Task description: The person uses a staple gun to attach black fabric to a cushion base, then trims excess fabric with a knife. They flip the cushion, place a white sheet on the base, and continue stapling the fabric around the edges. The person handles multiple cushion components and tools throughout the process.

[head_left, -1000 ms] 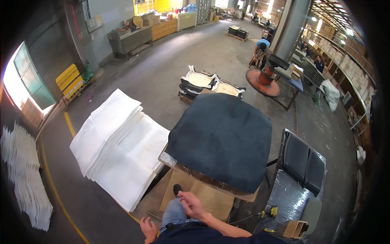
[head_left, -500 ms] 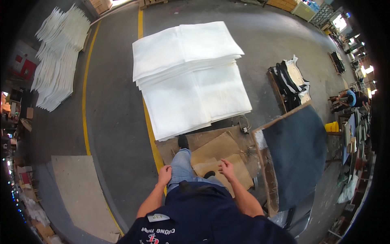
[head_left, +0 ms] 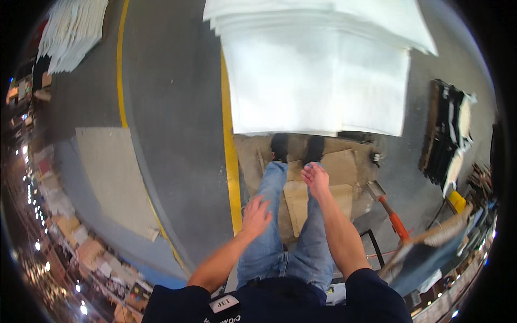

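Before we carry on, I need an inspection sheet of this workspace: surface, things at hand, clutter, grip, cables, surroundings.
Surface: grey floor; brown cardboard around the feet.
Things at hand: stacked white sheets, just beyond the black shoes.
Clutter: orange bar right of the cardboard.
Grip: left hand, blurred, and right hand; neither visibly holds anything.
Cables: none clearly identifiable.
Surroundings: yellow line left of the cardboard; black-and-white stack at right.

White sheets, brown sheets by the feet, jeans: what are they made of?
White sheets: probably foam or fibre padding; matte, soft-looking, with layered edges, but the picture can't settle which.
Brown sheets: likely cardboard; flat, dull tan, overlapping pieces.
Jeans: apparently denim; faded blue, matte, with creases and a seam at the front.
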Tool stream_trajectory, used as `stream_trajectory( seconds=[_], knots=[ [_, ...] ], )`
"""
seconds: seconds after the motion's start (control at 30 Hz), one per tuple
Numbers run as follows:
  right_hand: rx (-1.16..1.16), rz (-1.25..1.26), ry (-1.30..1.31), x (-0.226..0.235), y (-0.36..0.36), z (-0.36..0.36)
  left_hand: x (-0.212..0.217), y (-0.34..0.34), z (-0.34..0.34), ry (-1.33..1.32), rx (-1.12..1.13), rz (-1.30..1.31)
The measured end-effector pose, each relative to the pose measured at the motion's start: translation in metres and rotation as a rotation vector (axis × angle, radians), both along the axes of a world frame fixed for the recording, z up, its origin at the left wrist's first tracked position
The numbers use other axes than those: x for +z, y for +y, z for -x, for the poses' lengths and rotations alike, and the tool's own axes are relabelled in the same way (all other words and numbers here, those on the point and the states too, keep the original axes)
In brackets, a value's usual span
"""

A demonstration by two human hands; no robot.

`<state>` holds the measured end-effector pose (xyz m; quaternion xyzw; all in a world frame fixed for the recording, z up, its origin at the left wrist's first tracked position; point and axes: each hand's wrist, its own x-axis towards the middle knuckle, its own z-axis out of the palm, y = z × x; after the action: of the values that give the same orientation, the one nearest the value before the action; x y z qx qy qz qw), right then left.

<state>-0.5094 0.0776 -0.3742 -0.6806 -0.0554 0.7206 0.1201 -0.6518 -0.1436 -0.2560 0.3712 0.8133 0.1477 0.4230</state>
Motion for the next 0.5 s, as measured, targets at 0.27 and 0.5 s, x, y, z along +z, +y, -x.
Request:
stream_trajectory(
  seconds=[0.27,0.5],
  knots=[
    [-0.251,0.164,0.233,-0.402,0.024,-0.056,-0.114,0.044,-0.02,-0.02,-0.057,0.121],
    [-0.554,0.117,0.187,-0.482,0.008,-0.024,-0.116,0.04,-0.024,0.02,0.094,0.209]
  ],
)
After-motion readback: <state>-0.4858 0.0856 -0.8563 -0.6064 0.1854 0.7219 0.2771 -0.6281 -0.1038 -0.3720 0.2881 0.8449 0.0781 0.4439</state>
